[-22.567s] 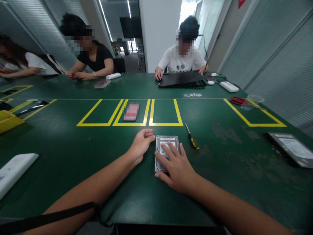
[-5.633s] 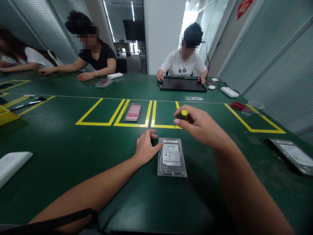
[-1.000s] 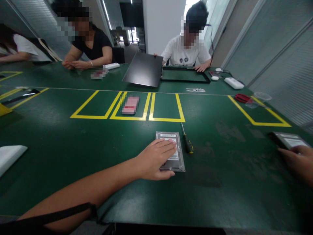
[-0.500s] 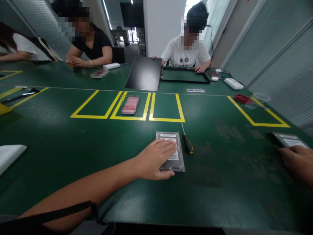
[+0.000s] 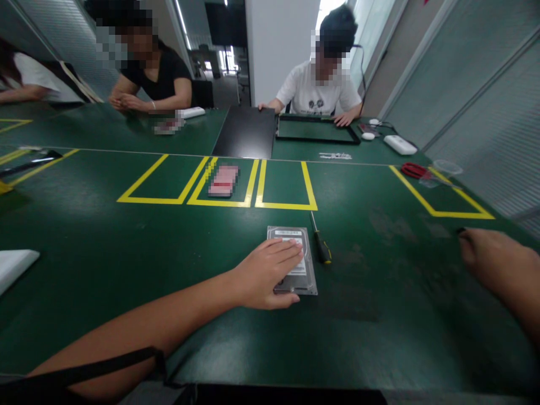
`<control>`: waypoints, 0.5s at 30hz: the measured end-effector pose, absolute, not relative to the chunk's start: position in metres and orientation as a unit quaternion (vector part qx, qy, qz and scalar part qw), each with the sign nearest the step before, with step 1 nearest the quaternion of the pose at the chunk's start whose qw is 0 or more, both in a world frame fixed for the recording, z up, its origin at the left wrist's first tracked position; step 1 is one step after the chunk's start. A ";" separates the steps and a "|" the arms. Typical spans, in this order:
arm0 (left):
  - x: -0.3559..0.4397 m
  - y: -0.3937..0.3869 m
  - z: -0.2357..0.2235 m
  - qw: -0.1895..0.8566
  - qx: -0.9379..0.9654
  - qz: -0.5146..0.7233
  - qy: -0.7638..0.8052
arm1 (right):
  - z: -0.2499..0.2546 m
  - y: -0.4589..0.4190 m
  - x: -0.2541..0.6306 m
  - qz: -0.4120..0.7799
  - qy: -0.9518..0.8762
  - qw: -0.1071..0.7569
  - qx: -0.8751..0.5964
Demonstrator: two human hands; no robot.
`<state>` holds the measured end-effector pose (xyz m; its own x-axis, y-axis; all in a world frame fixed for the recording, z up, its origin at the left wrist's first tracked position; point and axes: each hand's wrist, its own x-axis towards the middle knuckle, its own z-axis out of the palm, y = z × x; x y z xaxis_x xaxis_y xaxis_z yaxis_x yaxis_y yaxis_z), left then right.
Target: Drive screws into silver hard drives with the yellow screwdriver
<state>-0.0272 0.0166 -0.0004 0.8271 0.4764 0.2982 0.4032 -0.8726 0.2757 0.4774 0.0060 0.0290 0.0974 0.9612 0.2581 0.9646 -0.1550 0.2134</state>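
A silver hard drive [image 5: 295, 234] lies flat on the green table [image 5: 169, 253] in front of me. My left hand [image 5: 265, 273] rests on it, open, fingers stretched across its label and thumb along its near edge. A small screwdriver [image 5: 323, 250] with a black and yellow handle lies just right of the drive. My right hand [image 5: 493, 259] is far out at the right edge, fingers curled down over a second grey drive. Only a dark corner [image 5: 461, 230] of that second drive shows at my fingertips.
Yellow tape boxes [image 5: 286, 205] mark the table beyond the drive, one holding a pink item [image 5: 223, 180]. A white slab [image 5: 12, 264] lies at the left, red scissors [image 5: 415, 170] and a clear cup [image 5: 447, 167] at the right. Across the table, a person handles a black panel [image 5: 247, 135] and frame [image 5: 316, 130].
My right hand has moved up and left over the second drive, now hiding it. The person opposite has laid the black panel flat. My left hand has stayed on the drive.
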 end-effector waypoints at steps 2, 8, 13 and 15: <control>-0.028 0.017 -0.002 0.106 0.950 0.182 0.230 | 0.042 0.014 0.438 -0.186 -0.665 -0.015 -0.723; -0.030 0.018 -0.006 0.123 0.947 0.189 0.231 | 0.070 0.030 0.298 -0.130 -0.794 0.123 -0.581; -0.033 0.018 -0.006 0.134 0.945 0.206 0.217 | 0.063 0.025 0.208 0.020 -0.837 0.215 -0.503; -0.034 0.018 -0.006 0.150 0.938 0.235 0.208 | 0.052 0.021 0.191 0.079 -0.833 0.257 -0.484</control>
